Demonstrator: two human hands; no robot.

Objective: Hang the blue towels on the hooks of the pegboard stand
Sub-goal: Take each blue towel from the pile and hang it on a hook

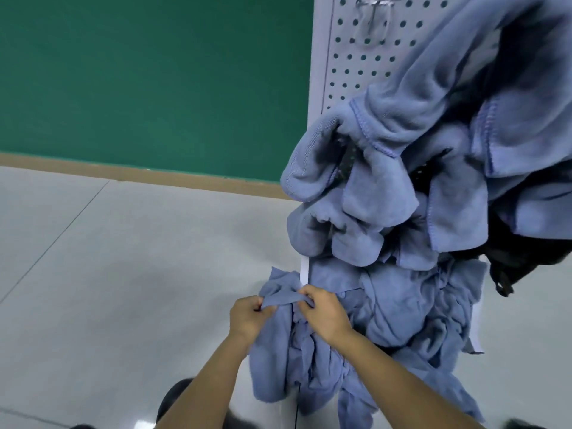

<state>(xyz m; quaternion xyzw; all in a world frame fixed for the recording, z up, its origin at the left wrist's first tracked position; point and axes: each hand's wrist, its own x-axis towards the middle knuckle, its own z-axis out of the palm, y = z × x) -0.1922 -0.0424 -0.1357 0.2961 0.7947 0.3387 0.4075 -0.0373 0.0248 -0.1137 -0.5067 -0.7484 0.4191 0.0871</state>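
A white pegboard stand (pixel 349 63) rises at the upper right, with a metal hook (pixel 373 13) near its top. Several blue towels (pixel 402 168) hang bunched over its middle and right side. More blue towels (pixel 411 311) lie heaped at its foot. My left hand (pixel 249 318) and my right hand (pixel 323 311) each pinch the top edge of one blue towel (pixel 278 360), stretching a short strip of it between them low in front of the stand. The rest of that towel hangs down below my hands.
A green wall (pixel 148 78) with a brown baseboard (pixel 139 173) runs behind. Grey tiled floor (pixel 108 274) spreads to the left. A black bag or strap (pixel 513 261) hangs at the right behind the towels. Dark shoes show at the bottom edge.
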